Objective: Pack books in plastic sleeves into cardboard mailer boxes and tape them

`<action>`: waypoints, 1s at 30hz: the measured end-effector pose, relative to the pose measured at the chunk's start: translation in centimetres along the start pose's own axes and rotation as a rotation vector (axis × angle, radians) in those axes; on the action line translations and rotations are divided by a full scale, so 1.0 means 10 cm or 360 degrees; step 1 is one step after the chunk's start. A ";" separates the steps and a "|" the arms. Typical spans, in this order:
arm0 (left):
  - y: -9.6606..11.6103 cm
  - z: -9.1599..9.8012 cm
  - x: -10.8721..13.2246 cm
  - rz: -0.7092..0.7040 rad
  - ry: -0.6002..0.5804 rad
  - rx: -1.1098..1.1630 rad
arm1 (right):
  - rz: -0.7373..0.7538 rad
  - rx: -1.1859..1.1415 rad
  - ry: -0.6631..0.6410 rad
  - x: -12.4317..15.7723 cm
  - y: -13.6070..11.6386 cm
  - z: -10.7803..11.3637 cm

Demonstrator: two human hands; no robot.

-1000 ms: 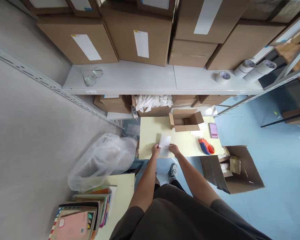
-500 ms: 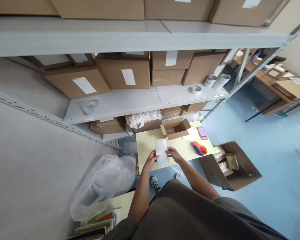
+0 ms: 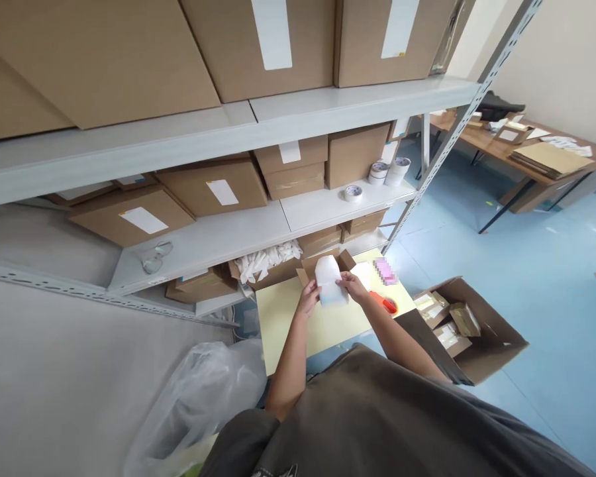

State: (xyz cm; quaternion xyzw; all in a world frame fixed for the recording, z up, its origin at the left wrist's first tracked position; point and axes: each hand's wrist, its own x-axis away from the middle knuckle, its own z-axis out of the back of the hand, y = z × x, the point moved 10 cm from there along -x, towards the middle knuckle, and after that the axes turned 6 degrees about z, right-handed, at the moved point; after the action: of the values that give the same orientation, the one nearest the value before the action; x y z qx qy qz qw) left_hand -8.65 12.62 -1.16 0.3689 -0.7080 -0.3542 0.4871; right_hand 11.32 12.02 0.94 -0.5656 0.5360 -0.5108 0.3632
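A thin white sheet (image 3: pixel 332 281), paper-like with a narrowed top end, hangs above the pale yellow table (image 3: pixel 285 324). My left hand (image 3: pixel 308 298) is closed on its left edge, and my right hand (image 3: pixel 352 286) pinches the right edge. Just behind the sheet stands an open cardboard box (image 3: pixel 347 260), partly hidden by it. A red tape dispenser (image 3: pixel 389 305) lies on the table right of my hands, partly covered by my right forearm. Beyond it are a pink item (image 3: pixel 386 271), blurred out, and a white paper (image 3: pixel 361 273).
A metal shelf (image 3: pixel 213 242) with cardboard boxes rises in front; tape rolls (image 3: pixel 352 193) and glasses (image 3: pixel 157 257) rest on it. White gloves (image 3: pixel 268 260) fill a box below. A large open carton (image 3: pixel 496 338) holds parcels at right. A plastic bag (image 3: pixel 203 397) lies at left.
The view has turned and shifted. My hands have lifted the white sheet toward the open box, now overlapping it in view. Its top end looks narrower and more rounded than before.
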 end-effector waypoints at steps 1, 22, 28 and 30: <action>0.02 0.01 -0.10 -0.0015 0.0086 -0.0037 | 0.0007 0.0003 -0.0004 -0.12 -0.04 0.10; -0.20 0.67 0.35 -0.0010 0.1221 -0.1103 | 0.0607 0.1967 -0.0677 -1.20 -0.05 -0.48; -0.27 0.82 -0.10 0.0282 0.1146 -0.0980 | 0.0604 0.1822 -0.0057 -0.95 -0.16 0.41; -0.25 0.77 -0.25 0.0202 0.1070 -0.0850 | 0.0357 0.1693 0.0144 -0.89 -0.04 0.77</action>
State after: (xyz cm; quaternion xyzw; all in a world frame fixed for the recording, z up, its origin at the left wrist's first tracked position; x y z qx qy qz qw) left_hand -14.88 14.69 -6.54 0.2805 -0.4149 -0.3544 0.7897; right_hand 19.74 19.75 -2.00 -0.2207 0.2757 -0.6935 0.6280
